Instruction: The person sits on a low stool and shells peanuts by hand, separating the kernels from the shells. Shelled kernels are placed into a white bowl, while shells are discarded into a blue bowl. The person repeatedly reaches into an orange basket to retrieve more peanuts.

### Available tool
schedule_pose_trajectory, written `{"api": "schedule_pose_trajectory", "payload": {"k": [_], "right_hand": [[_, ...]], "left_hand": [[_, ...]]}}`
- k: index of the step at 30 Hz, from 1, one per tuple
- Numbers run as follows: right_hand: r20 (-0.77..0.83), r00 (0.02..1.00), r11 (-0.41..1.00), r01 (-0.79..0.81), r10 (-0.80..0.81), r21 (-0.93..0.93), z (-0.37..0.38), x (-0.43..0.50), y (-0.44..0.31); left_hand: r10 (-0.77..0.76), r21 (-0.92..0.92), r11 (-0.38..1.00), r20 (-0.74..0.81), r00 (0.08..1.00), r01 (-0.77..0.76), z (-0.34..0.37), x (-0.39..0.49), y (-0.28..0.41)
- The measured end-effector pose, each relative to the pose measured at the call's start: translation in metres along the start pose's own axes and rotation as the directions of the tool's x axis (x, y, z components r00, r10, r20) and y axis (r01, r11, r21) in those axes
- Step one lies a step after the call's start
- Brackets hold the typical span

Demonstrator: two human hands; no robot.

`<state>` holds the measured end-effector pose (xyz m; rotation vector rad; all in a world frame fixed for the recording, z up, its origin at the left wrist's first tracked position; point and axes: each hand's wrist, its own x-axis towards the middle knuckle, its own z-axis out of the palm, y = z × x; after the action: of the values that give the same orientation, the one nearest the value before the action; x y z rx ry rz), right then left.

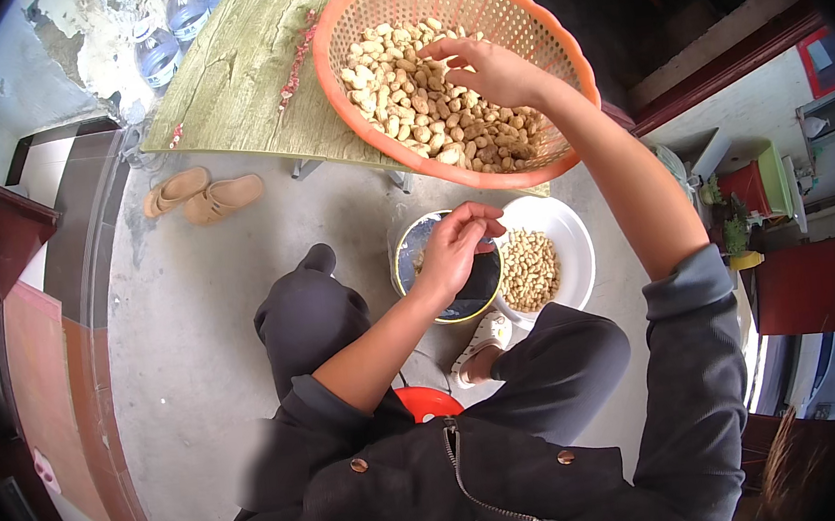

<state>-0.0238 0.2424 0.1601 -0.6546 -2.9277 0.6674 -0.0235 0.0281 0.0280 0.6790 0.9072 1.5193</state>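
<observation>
My right hand [494,72] hovers over an orange plastic colander basket [466,179], its fingers spread and slightly bent. Unshelled peanuts [421,102] cover the bottom of that basket, some pale and some darker brown. Lower down, my left hand [454,249] is above a dark bucket with a yellow rim [478,300]. Its fingers curl toward the thumb, and whether anything is between them cannot be seen. Beside the bucket stands a white plastic tub [578,264] holding shelled peanut kernels [529,268]. My left hand and forearm hide part of the bucket's inside.
The basket rests on a wood-patterned table [241,74] with reddish scraps [296,61] on it. Tan clogs [223,198] lie on the concrete floor [192,342]. Large water bottles [158,55] stand by the peeling wall. A red plastic object [429,401] shows between my legs.
</observation>
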Motion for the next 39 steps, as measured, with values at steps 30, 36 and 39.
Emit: {"api": "schedule_pose_trajectory", "payload": {"k": [30,36,39], "right_hand": [[0.066,0.954,0.933,-0.298,0.291,0.201,0.005,0.027,0.013],[0.112,0.915,0.508,-0.313,0.387,0.802,-0.038,-0.03,0.008],[0.031,0.966,0.502,-0.16,0.255,0.85,-0.047,-0.07,-0.035]], "left_hand": [[0.063,0.136,0.988,0.064,0.996,-0.071,-0.019,-0.004,0.006],[0.033,0.178,0.983,0.113,0.993,-0.053,-0.006,-0.003,0.001],[-0.068,-0.007,0.997,0.182,0.981,0.071,-0.001,-0.01,0.003]]}}
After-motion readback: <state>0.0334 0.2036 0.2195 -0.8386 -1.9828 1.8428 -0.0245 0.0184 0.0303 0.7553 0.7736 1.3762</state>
